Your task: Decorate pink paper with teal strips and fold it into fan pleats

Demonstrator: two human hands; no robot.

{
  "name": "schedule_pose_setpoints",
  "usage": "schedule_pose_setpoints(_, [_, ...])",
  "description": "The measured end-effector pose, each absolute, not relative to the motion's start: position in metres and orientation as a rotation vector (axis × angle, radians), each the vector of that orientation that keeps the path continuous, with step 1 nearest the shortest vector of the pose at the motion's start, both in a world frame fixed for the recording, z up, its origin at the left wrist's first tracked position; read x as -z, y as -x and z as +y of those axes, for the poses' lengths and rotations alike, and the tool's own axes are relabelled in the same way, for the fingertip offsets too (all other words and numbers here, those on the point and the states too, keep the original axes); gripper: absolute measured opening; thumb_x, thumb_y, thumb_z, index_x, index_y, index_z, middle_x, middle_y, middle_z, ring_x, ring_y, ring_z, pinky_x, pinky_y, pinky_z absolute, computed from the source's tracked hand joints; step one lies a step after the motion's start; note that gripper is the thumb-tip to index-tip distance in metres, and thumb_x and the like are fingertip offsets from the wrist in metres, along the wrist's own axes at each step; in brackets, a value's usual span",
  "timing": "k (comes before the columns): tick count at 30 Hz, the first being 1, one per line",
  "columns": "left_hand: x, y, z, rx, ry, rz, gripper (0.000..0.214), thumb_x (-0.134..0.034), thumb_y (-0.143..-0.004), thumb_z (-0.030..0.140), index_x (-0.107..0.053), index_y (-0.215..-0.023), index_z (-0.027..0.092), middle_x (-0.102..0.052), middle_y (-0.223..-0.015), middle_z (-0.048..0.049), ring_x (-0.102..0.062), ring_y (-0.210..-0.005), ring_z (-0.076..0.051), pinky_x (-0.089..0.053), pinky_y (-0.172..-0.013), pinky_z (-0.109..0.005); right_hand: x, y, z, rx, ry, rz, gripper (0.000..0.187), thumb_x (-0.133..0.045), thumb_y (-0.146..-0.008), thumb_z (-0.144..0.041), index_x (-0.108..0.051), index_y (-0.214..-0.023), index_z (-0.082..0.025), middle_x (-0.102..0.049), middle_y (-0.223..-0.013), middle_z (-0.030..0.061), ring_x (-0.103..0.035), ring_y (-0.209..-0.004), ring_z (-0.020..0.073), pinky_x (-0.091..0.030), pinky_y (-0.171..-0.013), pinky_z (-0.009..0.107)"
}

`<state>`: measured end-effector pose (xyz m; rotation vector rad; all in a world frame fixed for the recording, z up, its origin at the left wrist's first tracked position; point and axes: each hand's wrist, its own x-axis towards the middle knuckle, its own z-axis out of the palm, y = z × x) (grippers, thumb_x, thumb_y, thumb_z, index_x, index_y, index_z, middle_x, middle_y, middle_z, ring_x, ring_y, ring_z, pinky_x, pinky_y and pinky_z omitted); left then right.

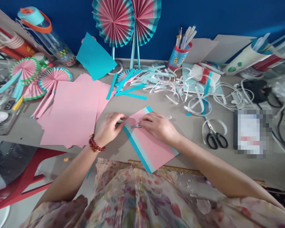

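Observation:
A pink sheet of paper (154, 147) with pale and bright blue strips along its long edges lies slantwise before me at the desk's front. My left hand (110, 128), a red bead bracelet on its wrist, pinches the sheet's left edge near the upper corner. Resting over the sheet's upper part, my right hand (158, 125) has its fingers closed around a slim pen-like tool (138, 125). One tip of this tool shows by the fingertips, pointing toward my left hand; most of it is hidden in the grip.
Stacked pink sheets (71, 114) lie left. Behind are paper strips (156, 80), a blue sheet (95, 58) and large folded paper fans (114, 22). Black-handled scissors (215, 137) and cables (237, 91) are right. A pen cup (179, 57) and water bottle (54, 42) stand along the wall.

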<state>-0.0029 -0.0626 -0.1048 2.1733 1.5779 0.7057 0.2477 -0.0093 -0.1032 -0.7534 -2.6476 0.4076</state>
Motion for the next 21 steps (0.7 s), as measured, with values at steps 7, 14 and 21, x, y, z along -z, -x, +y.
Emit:
schedule_pose_setpoints(7, [0.106,0.007,-0.062,-0.780,-2.065,1.538,0.015,-0.053,-0.094,0.025,-0.062,-0.105,0.022,-0.069,-0.101,-0.0038,-0.064,-0.099,-0.020,-0.050,-0.091,-0.034,0.097,-0.259,-0.003,-0.610,0.608,-2.633,0.023,-0.047,-0.100,-0.024,-0.069,-0.103,-0.020,-0.069,-0.104,0.0078,-0.060,-0.097,0.0198,-0.046,-0.087,0.034])
schedule_pose_setpoints(14, [0.099,0.015,-0.067,-1.181,-1.600,1.741,0.018,-0.055,-0.093,0.038,-0.063,-0.096,0.022,-0.067,-0.097,-0.0040,-0.064,-0.076,-0.015,-0.052,-0.061,-0.025,0.099,-0.273,0.014,-0.233,1.099,-2.453,0.028,-0.043,-0.100,-0.026,-0.067,-0.111,-0.018,-0.068,-0.104,0.0104,-0.059,-0.098,0.0251,-0.046,-0.090,0.041])
schedule_pose_setpoints(21, [0.100,0.017,-0.062,-1.361,-1.566,1.758,0.014,-0.056,-0.094,0.033,-0.061,-0.096,0.020,-0.063,-0.091,-0.0020,-0.064,-0.074,-0.012,-0.052,-0.068,-0.024,0.087,-0.258,-0.006,-0.095,0.992,-2.633,0.037,-0.048,-0.098,-0.030,-0.060,-0.132,-0.021,-0.055,-0.141,0.0122,-0.046,-0.128,0.0302,-0.041,-0.104,0.051])
